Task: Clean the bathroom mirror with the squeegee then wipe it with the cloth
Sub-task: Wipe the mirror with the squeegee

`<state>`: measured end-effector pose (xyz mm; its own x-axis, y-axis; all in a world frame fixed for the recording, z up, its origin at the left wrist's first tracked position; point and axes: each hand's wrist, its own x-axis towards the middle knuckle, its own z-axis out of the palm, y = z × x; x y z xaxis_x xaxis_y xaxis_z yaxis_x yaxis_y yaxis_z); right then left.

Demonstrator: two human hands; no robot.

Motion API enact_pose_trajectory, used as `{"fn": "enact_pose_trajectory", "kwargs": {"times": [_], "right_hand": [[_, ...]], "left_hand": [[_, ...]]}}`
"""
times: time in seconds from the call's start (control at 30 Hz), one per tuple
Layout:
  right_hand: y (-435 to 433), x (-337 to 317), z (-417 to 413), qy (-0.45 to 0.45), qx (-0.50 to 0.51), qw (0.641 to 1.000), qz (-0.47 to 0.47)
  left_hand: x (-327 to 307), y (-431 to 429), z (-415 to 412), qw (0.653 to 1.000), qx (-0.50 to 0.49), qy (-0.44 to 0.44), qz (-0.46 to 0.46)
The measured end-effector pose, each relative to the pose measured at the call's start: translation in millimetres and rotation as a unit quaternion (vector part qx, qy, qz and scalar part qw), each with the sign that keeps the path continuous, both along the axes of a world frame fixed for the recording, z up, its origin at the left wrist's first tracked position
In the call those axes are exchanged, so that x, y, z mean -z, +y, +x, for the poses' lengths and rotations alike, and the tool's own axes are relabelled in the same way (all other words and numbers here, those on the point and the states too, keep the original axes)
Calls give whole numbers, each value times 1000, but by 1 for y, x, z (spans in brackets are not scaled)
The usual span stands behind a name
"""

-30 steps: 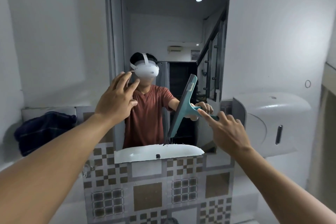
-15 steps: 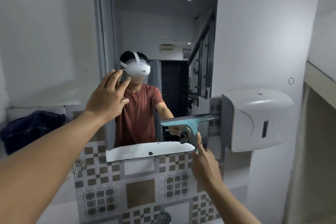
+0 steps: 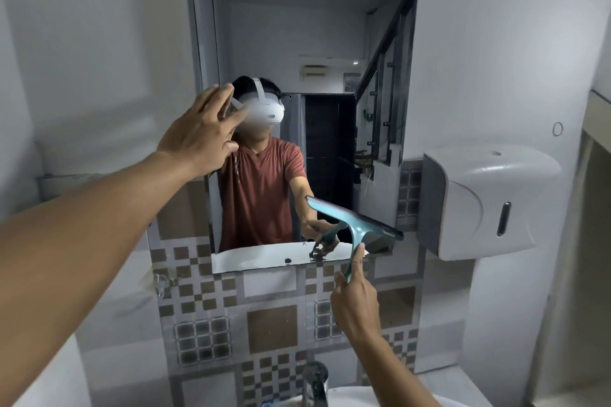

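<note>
The tall wall mirror (image 3: 330, 30) hangs ahead and reflects a person in a red shirt. My right hand (image 3: 355, 301) grips the handle of a teal squeegee (image 3: 355, 220). Its blade lies tilted against the mirror's lower right part, left end higher. My left hand (image 3: 201, 135) is raised with fingers spread at the mirror's left edge, holding nothing. No cloth is in sight.
A white paper dispenser (image 3: 486, 201) is mounted on the wall right of the mirror. Patterned brown and grey tiles (image 3: 271, 324) cover the wall below it. A chrome tap (image 3: 315, 380) and the white basin rim (image 3: 350, 400) sit at the bottom edge.
The squeegee went from standing nearly upright at mid mirror, down to the lower right, and now lies tilted there. My view shifted right and down; the dark cloth at left dropped out of sight.
</note>
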<state>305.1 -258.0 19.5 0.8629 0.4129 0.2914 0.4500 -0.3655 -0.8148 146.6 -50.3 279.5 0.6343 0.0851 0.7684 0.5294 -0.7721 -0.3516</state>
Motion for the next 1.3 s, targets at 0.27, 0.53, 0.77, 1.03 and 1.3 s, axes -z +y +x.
{"fn": "enact_pose_trajectory", "kwargs": {"times": [0.27, 0.53, 0.77, 1.03, 1.3], "right_hand": [[29, -2, -41, 75, -28, 991, 103], [64, 9, -77, 119, -45, 979, 160], [77, 5, -99, 133, -77, 972, 179], [118, 17, -163, 114, -138, 971, 159], [111, 45, -159, 42, -118, 990, 64]], "left_hand": [[0, 6, 0, 1000, -9, 4, 7], [-2, 8, 0, 1000, -14, 6, 14], [-2, 6, -2, 1000, -13, 3, 10], [-4, 11, -2, 1000, -17, 2, 13], [1, 12, 2, 1000, -1, -2, 9]]}}
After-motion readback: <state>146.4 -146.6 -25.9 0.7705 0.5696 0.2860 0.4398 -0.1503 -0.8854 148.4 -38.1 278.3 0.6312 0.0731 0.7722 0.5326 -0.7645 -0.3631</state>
